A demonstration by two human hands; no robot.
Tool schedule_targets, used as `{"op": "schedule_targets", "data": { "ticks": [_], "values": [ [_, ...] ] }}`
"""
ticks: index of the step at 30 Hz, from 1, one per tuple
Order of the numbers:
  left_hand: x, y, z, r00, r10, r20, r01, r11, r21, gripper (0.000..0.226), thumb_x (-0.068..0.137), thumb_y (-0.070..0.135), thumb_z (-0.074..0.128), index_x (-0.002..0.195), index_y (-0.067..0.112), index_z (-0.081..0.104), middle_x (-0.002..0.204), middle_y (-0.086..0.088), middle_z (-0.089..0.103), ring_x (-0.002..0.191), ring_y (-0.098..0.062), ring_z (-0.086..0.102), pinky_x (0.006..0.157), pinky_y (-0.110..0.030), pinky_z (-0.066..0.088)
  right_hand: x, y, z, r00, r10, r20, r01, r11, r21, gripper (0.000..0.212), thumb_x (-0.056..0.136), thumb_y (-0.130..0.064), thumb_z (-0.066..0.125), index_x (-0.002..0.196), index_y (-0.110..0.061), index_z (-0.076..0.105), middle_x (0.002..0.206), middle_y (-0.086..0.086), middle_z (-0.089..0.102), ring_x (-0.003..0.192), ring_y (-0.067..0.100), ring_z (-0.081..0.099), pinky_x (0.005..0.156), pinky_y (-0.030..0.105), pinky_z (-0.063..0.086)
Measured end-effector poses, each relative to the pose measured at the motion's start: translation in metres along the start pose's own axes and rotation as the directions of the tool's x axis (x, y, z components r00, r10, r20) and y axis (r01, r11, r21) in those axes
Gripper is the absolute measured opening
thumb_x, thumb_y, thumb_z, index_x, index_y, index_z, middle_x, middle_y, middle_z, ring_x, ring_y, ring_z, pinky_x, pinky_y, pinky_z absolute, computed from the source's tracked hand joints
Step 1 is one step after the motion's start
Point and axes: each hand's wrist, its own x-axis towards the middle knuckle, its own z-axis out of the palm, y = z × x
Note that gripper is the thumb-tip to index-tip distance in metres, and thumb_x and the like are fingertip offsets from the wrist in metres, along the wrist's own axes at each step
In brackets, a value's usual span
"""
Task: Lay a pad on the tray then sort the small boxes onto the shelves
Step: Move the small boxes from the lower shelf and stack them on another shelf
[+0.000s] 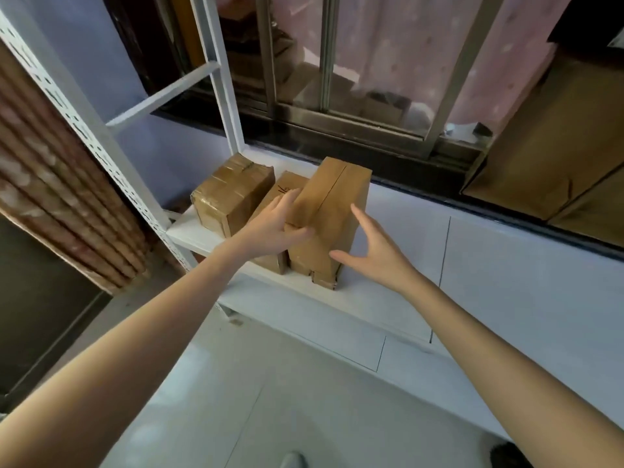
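Note:
Three brown cardboard boxes stand side by side on a low white shelf board (189,233). The leftmost box (233,194) is wrapped in shiny tape. A middle box (283,187) is mostly hidden behind my left hand. The tall rightmost box (332,214) stands upright with a seam down its top. My left hand (277,228) rests on the tall box's left upper side, fingers spread over its edge and thumb against its near face. My right hand (369,253) hovers just right of that box with fingers apart, holding nothing.
White perforated shelf uprights (101,146) rise at the left, with a crossbar above. A patterned curtain (44,184) hangs far left. Behind the shelf are a dark window sill and sliding window (354,106). A large cardboard box (553,136) sits at the right. The floor is white tile.

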Motion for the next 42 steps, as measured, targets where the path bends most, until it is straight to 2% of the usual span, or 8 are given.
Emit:
{"op": "schedule_targets", "data": {
  "ticks": [5, 14, 22, 28, 32, 37, 39, 42],
  "values": [
    [0.024, -0.009, 0.006, 0.991, -0.060, 0.122, 0.073, 0.991, -0.111, 0.079, 0.091, 0.041, 0.053, 0.149, 0.020, 0.004, 0.153, -0.002, 0.022, 0.136, -0.021, 0.032, 0.094, -0.021, 0.033, 0.016, 0.009, 0.010, 0.997, 0.079, 0.007, -0.080, 0.994, 0.068, 0.101, 0.079, -0.043, 0.069, 0.149, -0.030, -0.003, 0.159, -0.007, 0.008, 0.145, 0.017, 0.016, 0.109, 0.033, 0.027],
    [0.026, 0.018, 0.012, 0.987, -0.093, 0.129, 0.120, 0.969, -0.217, 0.069, 0.093, 0.038, 0.051, 0.149, 0.018, 0.015, 0.148, -0.001, 0.034, 0.130, -0.018, 0.038, 0.089, -0.020, 0.033, 0.022, 0.011, 0.008, 0.981, 0.189, 0.029, -0.190, 0.946, 0.264, 0.104, 0.078, -0.049, 0.067, 0.150, -0.027, -0.005, 0.159, -0.006, 0.010, 0.144, 0.018, 0.019, 0.111, 0.036, 0.028],
    [0.006, 0.072, 0.023, 0.996, 0.048, 0.077, -0.025, 0.961, -0.274, 0.060, 0.093, 0.050, 0.044, 0.146, 0.027, 0.027, 0.148, 0.002, 0.039, 0.133, -0.017, 0.039, 0.105, -0.032, 0.036, -0.018, 0.006, -0.047, 0.964, 0.154, -0.216, -0.114, 0.976, 0.186, 0.087, 0.075, -0.051, 0.068, 0.144, -0.031, 0.020, 0.150, -0.002, 0.022, 0.134, 0.018, 0.034, 0.091, 0.024, 0.037],
    [-0.027, 0.132, 0.040, 0.987, 0.159, 0.020, -0.156, 0.980, -0.124, 0.043, 0.102, 0.031, 0.028, 0.143, 0.023, 0.035, 0.143, 0.003, 0.040, 0.120, -0.009, 0.046, 0.099, -0.022, 0.032, -0.082, 0.010, -0.109, 0.932, 0.148, -0.332, -0.097, 0.981, 0.167, 0.074, 0.074, -0.058, 0.064, 0.135, -0.026, 0.039, 0.138, -0.002, 0.042, 0.119, 0.015, 0.045, 0.084, 0.026, 0.041],
    [-0.049, 0.181, 0.054, 0.953, 0.301, -0.041, -0.302, 0.953, -0.002, 0.050, 0.090, 0.023, 0.058, 0.138, 0.020, 0.043, 0.133, 0.000, 0.051, 0.111, -0.016, 0.059, 0.094, -0.027, 0.049, -0.131, 0.018, -0.145, 0.921, 0.117, -0.371, -0.064, 0.986, 0.152, 0.071, 0.073, -0.054, 0.069, 0.133, -0.024, 0.044, 0.136, -0.003, 0.046, 0.115, 0.014, 0.047, 0.083, 0.026, 0.042],
    [-0.070, 0.235, 0.072, 0.913, 0.400, -0.083, -0.399, 0.917, 0.020, 0.060, 0.074, 0.025, 0.077, 0.126, 0.026, 0.047, 0.113, 0.005, 0.055, 0.094, -0.010, 0.058, 0.073, -0.008, 0.042, -0.197, 0.027, -0.188, 0.907, 0.082, -0.412, -0.017, 0.987, 0.159, 0.068, 0.066, -0.055, 0.073, 0.125, -0.028, 0.052, 0.126, -0.008, 0.051, 0.113, 0.011, 0.049, 0.089, 0.027, 0.047],
    [-0.080, 0.257, 0.078, 0.881, 0.462, -0.097, -0.453, 0.886, 0.103, 0.072, 0.067, 0.037, 0.081, 0.128, 0.027, 0.044, 0.109, 0.007, 0.048, 0.099, -0.011, 0.051, 0.079, -0.012, 0.043, -0.223, 0.029, -0.205, 0.913, 0.041, -0.406, 0.023, 0.988, 0.150, 0.067, 0.063, -0.056, 0.072, 0.122, -0.029, 0.054, 0.121, -0.010, 0.053, 0.112, 0.010, 0.051, 0.089, 0.027, 0.047],
    [-0.098, 0.292, 0.086, 0.764, 0.640, -0.076, -0.565, 0.722, 0.400, 0.104, 0.054, 0.065, 0.076, 0.140, 0.026, 0.032, 0.131, 0.000, 0.041, 0.123, -0.020, 0.036, 0.109, -0.037, 0.029, -0.261, 0.029, -0.229, 0.915, -0.030, -0.403, 0.076, 0.992, 0.099, 0.054, 0.070, -0.044, 0.075, 0.118, -0.029, 0.055, 0.113, -0.011, 0.057, 0.107, 0.008, 0.053, 0.086, 0.024, 0.046]
  ]
}}
